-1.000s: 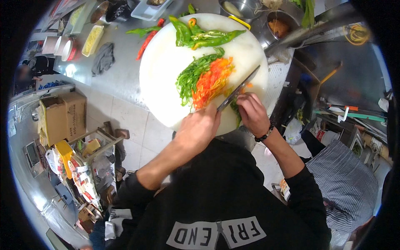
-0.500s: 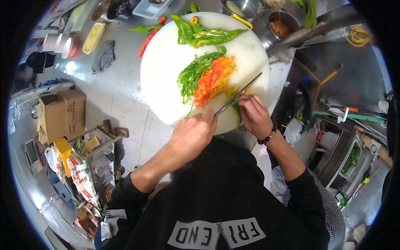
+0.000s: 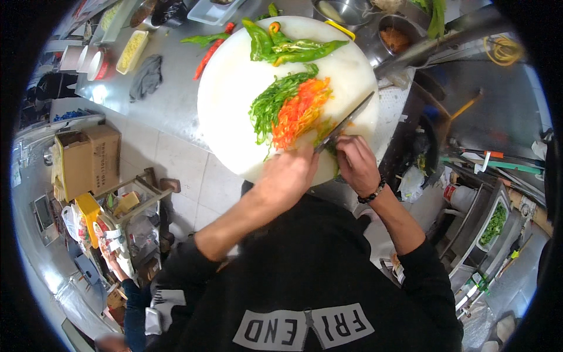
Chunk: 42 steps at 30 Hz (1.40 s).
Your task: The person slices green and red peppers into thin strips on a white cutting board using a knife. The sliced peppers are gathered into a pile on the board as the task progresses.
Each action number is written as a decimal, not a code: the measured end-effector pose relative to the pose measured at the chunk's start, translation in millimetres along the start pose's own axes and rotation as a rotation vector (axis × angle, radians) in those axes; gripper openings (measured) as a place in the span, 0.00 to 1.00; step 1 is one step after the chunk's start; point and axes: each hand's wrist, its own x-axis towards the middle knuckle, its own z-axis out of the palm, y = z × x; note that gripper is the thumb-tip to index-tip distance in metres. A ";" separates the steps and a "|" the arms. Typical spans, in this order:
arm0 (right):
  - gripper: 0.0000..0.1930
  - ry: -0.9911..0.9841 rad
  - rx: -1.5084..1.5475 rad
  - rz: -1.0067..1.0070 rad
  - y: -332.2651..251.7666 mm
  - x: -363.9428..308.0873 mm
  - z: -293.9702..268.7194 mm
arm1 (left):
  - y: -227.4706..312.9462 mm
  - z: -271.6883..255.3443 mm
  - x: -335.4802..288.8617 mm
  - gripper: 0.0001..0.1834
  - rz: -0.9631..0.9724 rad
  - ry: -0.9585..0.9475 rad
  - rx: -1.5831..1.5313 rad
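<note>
While the cutting goes on, another person's hand (image 3: 116, 268) now reaches out from a dark sleeve (image 3: 134, 314), far to the left of the left hand and lower down. Long red peppers (image 3: 208, 58) lie past the left hand and to its left, just off the round white board (image 3: 226, 117). Green pepper strips (image 3: 271, 108) sit in front of the left hand, with red and orange strips (image 3: 299, 114) touching them on the right. These piles look about the same as half a second ago.

The left hand (image 3: 288, 177) has moved a little up and to the right, and the knife (image 3: 352, 117) has slid forward with it. So it looks like one small stroke, with more left to cut. The left hand is curled tight around the handle, its back facing up, and the blade points away and to the right.

The right hand (image 3: 356, 164) has hardly moved. Its fingers are bent in close, right beside the blade. A green piece (image 3: 332, 148) is by its fingertips, mostly hidden, so I cannot tell if they pinch it or just press it. Far to the right of that hand, and lower, are chopped greens (image 3: 494, 224); the checked cloth near there is gone from view.
</note>
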 end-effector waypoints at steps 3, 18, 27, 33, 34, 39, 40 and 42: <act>0.18 0.012 -0.019 0.010 0.4 -3.6 2.3 | 3.1 -11.4 -12.2 0.11 -0.010 -0.059 -0.011; 0.19 0.001 -0.062 0.004 5.5 -12.3 5.1 | 4.3 -11.9 -7.0 0.10 -0.032 -0.088 -0.038; 0.18 -0.043 -0.011 0.078 -13.2 -1.1 -10.5 | -11.7 21.0 -2.8 0.11 -0.062 -0.004 -0.105; 0.19 -0.060 -0.008 0.081 -12.4 -8.6 -8.8 | 9.5 -20.3 -22.9 0.11 -0.023 -0.101 0.007; 0.19 -0.060 -0.005 0.078 -12.0 -10.0 -7.0 | 9.4 -23.8 -27.5 0.11 -0.028 -0.131 0.024; 0.20 -0.037 -0.013 0.064 -14.3 -12.0 -4.3 | 4.7 5.7 -14.4 0.10 0.013 -0.053 0.052; 0.20 -0.027 -0.019 0.062 -13.5 -13.6 -3.6 | 8.5 2.6 -10.7 0.10 0.025 -0.043 0.053; 0.20 -0.013 -0.029 0.058 -13.0 -15.4 -2.7 | 7.8 -12.0 -19.0 0.10 0.033 -0.075 -0.006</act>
